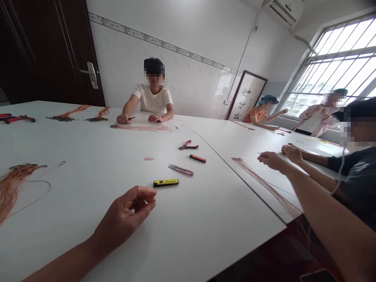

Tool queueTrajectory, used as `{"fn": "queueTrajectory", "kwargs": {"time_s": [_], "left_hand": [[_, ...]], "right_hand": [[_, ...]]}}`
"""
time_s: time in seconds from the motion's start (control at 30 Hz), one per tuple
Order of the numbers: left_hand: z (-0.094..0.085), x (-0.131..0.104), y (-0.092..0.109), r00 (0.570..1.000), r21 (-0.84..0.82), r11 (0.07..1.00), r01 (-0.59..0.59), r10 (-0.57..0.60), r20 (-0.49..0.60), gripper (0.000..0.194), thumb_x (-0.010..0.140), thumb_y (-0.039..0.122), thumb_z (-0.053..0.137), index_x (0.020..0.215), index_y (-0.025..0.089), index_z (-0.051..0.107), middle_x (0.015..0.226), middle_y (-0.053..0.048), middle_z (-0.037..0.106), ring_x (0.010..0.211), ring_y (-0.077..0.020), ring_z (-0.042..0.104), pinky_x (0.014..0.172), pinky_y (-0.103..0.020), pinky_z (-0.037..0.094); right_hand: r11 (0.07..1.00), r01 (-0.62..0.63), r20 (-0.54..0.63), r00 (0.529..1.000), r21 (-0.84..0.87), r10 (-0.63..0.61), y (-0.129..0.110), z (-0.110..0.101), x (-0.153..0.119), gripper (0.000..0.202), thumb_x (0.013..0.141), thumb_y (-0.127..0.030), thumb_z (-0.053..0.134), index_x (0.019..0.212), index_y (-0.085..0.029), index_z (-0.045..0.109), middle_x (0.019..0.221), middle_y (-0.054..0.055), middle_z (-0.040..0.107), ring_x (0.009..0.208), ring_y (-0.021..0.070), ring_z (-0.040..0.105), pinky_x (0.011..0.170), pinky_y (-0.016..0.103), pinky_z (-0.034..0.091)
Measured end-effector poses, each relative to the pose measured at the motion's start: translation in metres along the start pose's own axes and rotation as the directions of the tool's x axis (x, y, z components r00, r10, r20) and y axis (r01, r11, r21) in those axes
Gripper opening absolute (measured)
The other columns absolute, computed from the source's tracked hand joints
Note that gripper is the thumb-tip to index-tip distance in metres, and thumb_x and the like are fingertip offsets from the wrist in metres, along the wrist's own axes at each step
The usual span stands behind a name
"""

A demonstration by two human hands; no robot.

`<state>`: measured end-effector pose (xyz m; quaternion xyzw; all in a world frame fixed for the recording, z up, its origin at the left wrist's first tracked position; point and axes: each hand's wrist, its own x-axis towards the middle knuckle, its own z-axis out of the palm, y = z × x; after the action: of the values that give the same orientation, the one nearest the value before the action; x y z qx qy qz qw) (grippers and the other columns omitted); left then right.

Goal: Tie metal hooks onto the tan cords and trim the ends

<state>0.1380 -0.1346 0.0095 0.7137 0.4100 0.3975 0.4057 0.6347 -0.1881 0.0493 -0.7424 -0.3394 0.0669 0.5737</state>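
My left hand (pixel 126 213) lies low over the white table (pixel 88 156), fingers curled in toward the thumb in a loose pinch; whether anything thin sits between the fingertips I cannot tell, and nothing plain shows in it. My right hand is out of the picture. Just beyond my fingertips lies the yellow lighter (pixel 166 182), flat on the table and apart from my hand. A little beyond the lighter are the pink thread snips (pixel 180 169), and past those, further from the lighter, a black and red lighter (pixel 197 158) and then the red-handled pliers (pixel 188 146). A small pink clip (pixel 149 158) lies left of the snips, beyond the yellow lighter. Well to the left of the lighter, at the table's near edge, a bundle of orange cords (pixel 11 184) fans out, with a thin loop trailing from it. To the right of the lighter, across the seam between the tabletops, a person in a dark shirt holds both hands (pixel 280 156) close together over long orange cords (pixel 264 184) — those hands are not mine. Far beyond the lighter, a person in a cream T-shirt (pixel 152 100) sits at the far edge with more cords (pixel 141 127) laid in front — and two more people sit by the window (pixel 337 62).
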Motion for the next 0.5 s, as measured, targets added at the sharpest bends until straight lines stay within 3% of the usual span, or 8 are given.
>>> {"fn": "queueTrajectory", "kwargs": {"time_s": [0.1, 0.27, 0.4, 0.5], "left_hand": [[-0.002, 0.002, -0.005, 0.999, 0.017, 0.999, 0.03, -0.031, 0.041, 0.02, 0.065, 0.038, 0.06, 0.079, 0.025, 0.06, 0.068, 0.0, 0.058, 0.062, -0.0143, 0.053, 0.056, -0.024, 0.042], [-0.005, 0.006, -0.012, 0.982, -0.012, 0.994, 0.107, -0.104, 0.157, 0.022, 0.068, 0.037, 0.059, 0.085, 0.024, 0.057, 0.077, -0.002, 0.059, 0.076, -0.0175, 0.055, 0.064, -0.026, 0.045], [-0.002, 0.007, -0.012, 0.986, -0.076, 0.985, 0.158, -0.152, 0.074, 0.024, 0.065, 0.04, 0.06, 0.082, 0.023, 0.057, 0.076, -0.001, 0.058, 0.077, -0.0173, 0.055, 0.065, -0.026, 0.044], [-0.002, 0.009, -0.012, 0.981, -0.082, 0.981, 0.176, -0.168, 0.095, 0.022, 0.066, 0.037, 0.061, 0.081, 0.022, 0.057, 0.073, 0.0, 0.057, 0.071, -0.0149, 0.054, 0.063, -0.025, 0.043]], "right_hand": [[0.965, -0.024, 0.037, 0.999, -0.261, 0.035, 0.022, 0.031, 0.015, 0.009, 0.054, -0.014, 0.069, 0.053, -0.013, 0.06, 0.046, -0.001, 0.052, 0.043, 0.007, 0.041, 0.043, 0.023, 0.029], [0.859, -0.028, 0.039, 0.998, -0.511, 0.056, 0.048, 0.069, 0.032, 0.015, 0.076, -0.028, 0.056, 0.077, -0.013, 0.059, 0.071, 0.001, 0.058, 0.064, 0.0095, 0.052, 0.061, 0.026, 0.042], [0.775, -0.029, 0.011, 0.999, -0.632, 0.046, 0.062, 0.077, 0.043, 0.021, 0.084, -0.032, 0.045, 0.083, -0.014, 0.057, 0.082, 0.002, 0.058, 0.069, 0.009, 0.054, 0.065, 0.026, 0.046], [0.743, 0.09, 0.042, 0.996, -0.663, -0.083, 0.064, 0.07, 0.039, 0.022, 0.084, -0.032, 0.045, 0.079, -0.014, 0.056, 0.074, 0.0, 0.057, 0.061, 0.0069, 0.052, 0.059, 0.023, 0.045]]}}
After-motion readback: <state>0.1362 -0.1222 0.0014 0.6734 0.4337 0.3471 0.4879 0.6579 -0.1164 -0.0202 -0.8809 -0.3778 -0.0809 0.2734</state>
